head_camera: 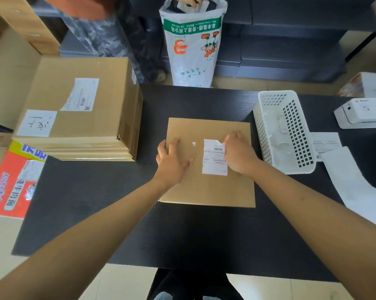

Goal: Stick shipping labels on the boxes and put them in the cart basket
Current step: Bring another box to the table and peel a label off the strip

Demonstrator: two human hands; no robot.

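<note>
A flat cardboard box (208, 163) lies on the black desk (96, 213), straight in front of the person. The left hand (171, 162) rests flat on the box's left part, fingers spread and straight, thumb pointing toward the middle. The right hand (239, 153) sits on the right part of the box with its fingers curled at the upper right edge of a white shipping label (214, 158), whose top corner looks lifted or torn (whether the fingers pinch it or only press it, I cannot tell). The rest of the label lies flat on the cardboard, and a small white scrap (194, 144) sits just left of it.

Just beside the box on the right stands a white perforated basket (267, 131) with crumpled white paper inside. Further right are a white label printer (362, 112) and loose paper strips (351, 180). To the left, a stack of flat boxes (83, 109) carries a label on top. Beyond the desk stands a printed white sack (193, 46), with another person's hand at its mouth.
</note>
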